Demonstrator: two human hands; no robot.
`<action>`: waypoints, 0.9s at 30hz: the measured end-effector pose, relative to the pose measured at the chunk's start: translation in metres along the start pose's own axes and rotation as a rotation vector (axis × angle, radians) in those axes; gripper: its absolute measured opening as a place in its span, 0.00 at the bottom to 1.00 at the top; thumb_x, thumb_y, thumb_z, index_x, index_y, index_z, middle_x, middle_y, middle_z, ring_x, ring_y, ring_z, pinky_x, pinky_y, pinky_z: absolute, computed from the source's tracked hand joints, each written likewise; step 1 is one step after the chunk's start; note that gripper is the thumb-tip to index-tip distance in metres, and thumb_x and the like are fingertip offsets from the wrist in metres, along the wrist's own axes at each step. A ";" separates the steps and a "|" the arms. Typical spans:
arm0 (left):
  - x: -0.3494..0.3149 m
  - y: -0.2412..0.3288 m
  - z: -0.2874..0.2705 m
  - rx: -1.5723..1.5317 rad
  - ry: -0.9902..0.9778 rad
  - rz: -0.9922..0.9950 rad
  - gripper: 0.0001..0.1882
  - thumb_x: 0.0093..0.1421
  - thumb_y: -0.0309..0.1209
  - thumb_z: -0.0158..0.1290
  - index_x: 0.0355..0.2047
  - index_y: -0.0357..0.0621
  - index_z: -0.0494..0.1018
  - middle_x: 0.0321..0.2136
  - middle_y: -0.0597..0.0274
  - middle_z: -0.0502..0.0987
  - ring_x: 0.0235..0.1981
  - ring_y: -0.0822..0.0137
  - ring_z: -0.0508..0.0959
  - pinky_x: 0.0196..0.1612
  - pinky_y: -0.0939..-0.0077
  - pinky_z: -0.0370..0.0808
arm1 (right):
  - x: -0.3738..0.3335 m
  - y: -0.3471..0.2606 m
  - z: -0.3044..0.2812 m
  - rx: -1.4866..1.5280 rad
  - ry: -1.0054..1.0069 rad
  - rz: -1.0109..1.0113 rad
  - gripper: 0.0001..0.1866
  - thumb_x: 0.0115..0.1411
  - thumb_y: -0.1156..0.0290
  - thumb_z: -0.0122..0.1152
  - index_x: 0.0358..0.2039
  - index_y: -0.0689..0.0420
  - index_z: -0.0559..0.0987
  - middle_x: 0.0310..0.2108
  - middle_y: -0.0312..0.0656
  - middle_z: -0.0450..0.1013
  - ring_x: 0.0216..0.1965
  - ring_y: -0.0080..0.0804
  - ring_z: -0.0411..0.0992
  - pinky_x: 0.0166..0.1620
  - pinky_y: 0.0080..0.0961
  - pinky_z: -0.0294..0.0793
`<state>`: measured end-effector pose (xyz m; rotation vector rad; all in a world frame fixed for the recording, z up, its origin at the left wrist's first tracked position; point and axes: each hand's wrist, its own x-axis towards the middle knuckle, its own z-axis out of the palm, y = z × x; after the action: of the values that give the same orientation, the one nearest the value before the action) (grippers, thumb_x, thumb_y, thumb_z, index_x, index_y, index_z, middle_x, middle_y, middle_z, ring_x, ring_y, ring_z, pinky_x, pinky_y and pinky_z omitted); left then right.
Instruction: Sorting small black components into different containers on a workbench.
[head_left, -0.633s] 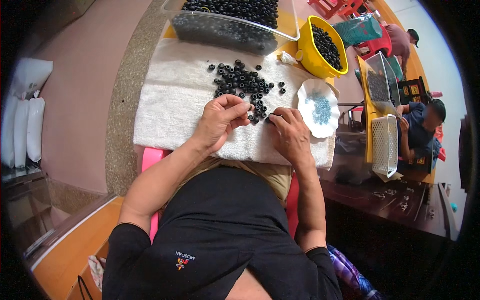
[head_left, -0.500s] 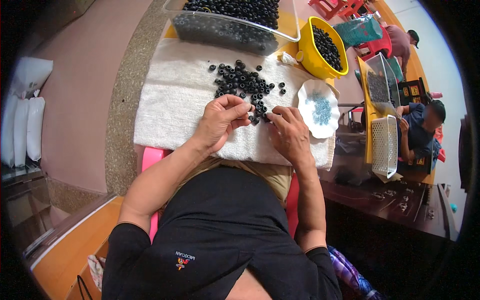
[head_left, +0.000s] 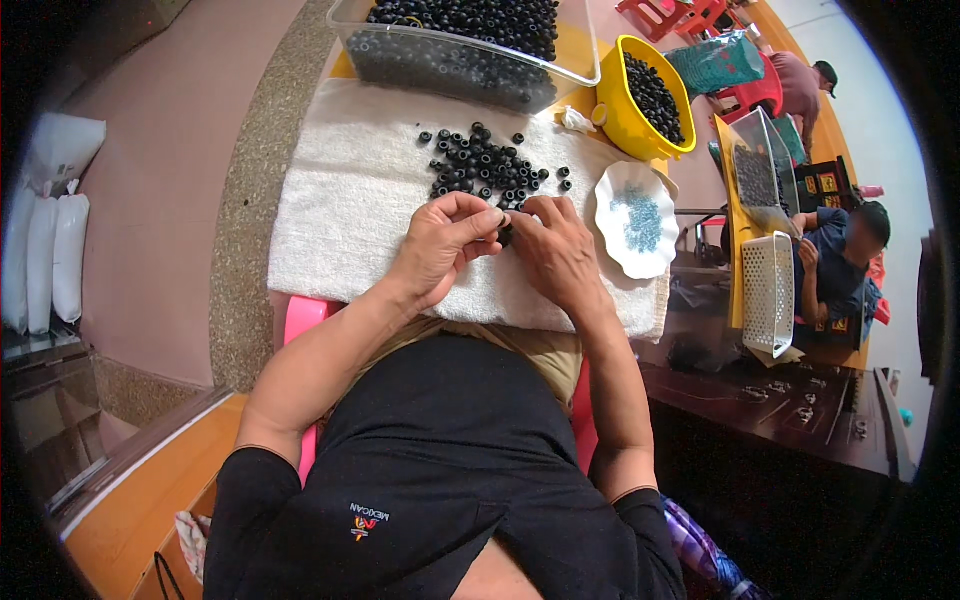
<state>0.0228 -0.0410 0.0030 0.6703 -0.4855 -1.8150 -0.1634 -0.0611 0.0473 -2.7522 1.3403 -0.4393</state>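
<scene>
My left hand (head_left: 438, 250) is closed in a pinch above the towel, its thumb and index tips around what looks like a small black part, mostly hidden by the fingers. From the right, my right hand (head_left: 556, 252) brings its closed fingertips against the same spot; what they hold, if anything, is too small to make out. Just beyond my fingers lies a loose pile of small black ring-shaped parts (head_left: 487, 165) on a white towel (head_left: 340, 215). Right of my right hand, a white scalloped dish (head_left: 609, 215) holds tiny bluish clear pieces (head_left: 640, 220).
A clear plastic bin (head_left: 465, 40) full of black parts stands at the far side, beside a yellow basin (head_left: 612, 95) of more. Farther right, a person (head_left: 845, 255) sits near a white perforated basket (head_left: 768, 295). White sacks (head_left: 70, 255) stand at the left.
My right hand has moved left from the near edge of the pile to meet my left fingertips. My left hand stays about where it was.
</scene>
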 end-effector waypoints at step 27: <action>0.002 -0.002 -0.002 -0.009 -0.015 0.003 0.05 0.62 0.26 0.58 0.37 0.41 0.75 0.34 0.60 0.81 0.30 0.75 0.79 0.36 0.78 0.82 | -0.002 0.006 0.003 0.058 0.031 -0.172 0.11 0.49 0.77 0.63 0.36 0.57 0.81 0.38 0.37 0.78 0.46 0.38 0.72 0.50 0.31 0.72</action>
<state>0.0224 -0.0419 -0.0002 0.6500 -0.4879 -1.8198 -0.1686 -0.0639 0.0434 -2.8348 1.0830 -0.5232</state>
